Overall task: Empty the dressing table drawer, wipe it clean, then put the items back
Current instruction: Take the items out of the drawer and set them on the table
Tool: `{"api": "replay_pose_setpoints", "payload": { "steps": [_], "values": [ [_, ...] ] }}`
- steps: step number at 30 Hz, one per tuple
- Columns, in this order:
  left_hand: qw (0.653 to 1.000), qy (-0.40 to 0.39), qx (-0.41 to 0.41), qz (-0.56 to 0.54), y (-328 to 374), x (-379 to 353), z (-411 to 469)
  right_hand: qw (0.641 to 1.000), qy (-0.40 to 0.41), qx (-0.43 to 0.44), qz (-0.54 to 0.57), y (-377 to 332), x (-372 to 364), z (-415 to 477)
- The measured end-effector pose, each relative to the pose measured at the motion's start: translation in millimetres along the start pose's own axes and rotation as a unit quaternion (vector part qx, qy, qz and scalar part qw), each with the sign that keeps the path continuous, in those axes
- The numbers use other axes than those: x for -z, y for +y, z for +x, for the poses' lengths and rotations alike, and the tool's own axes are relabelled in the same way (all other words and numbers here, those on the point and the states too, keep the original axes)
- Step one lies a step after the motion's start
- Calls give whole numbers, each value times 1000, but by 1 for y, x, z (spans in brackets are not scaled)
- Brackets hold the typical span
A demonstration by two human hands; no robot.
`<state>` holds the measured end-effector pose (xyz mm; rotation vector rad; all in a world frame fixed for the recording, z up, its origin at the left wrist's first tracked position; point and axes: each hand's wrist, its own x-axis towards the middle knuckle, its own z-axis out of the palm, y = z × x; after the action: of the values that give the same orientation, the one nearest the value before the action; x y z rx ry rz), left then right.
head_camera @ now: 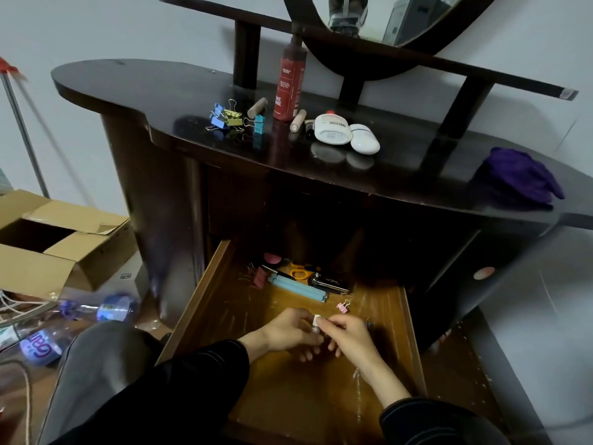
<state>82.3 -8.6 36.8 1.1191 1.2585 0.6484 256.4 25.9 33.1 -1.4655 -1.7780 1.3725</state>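
Both hands meet at the drawer's (205,300) front. The left hand's (288,332) fingers curl round a small white-capped vial (316,324), and the right hand's (349,335) fingers pinch its cap, probably to lift it out. Deeper in the drawer wait a pink clip (342,306), blue tubes (298,288) and scissors (300,272). Above the drawer, the counter (144,91) holds cleared clips (224,118), with a purple cloth (519,175) seemingly ready for wiping.

A single wide-angle view looks from the person's head, forward and steeply down. It sits close above the open drawer (199,284), which fills the lower middle of the frame. There the left hand (288,332) and right hand (349,334) pinch a small bottle (316,324). The dressing table top (128,88) curves across the upper half, farther off, and the mirror (385,20) is cut by the top edge. A raised knee (106,364) rises at lower left, nearest the lens.
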Motion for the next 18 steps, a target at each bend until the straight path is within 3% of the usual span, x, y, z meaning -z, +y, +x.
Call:
{"api": "replay_pose_setpoints", "payload": {
  "steps": [4, 9, 14, 18],
  "values": [
    [994, 79, 63, -41, 1, 4, 1, 998, 62, -17, -13, 11, 1, 9],
    [968, 222, 95, -62, -7, 19, 10, 986, 59, 41, -152, 15, 3, 30],
    [970, 240, 36, -30, -11, 21, 15, 913, 39, 121, -388, -8, -7, 73],
    [971, 238, 23, 8, -19, 22, 17, 857, 10, 127, -500, -19, -27, 94]
  ]
}}
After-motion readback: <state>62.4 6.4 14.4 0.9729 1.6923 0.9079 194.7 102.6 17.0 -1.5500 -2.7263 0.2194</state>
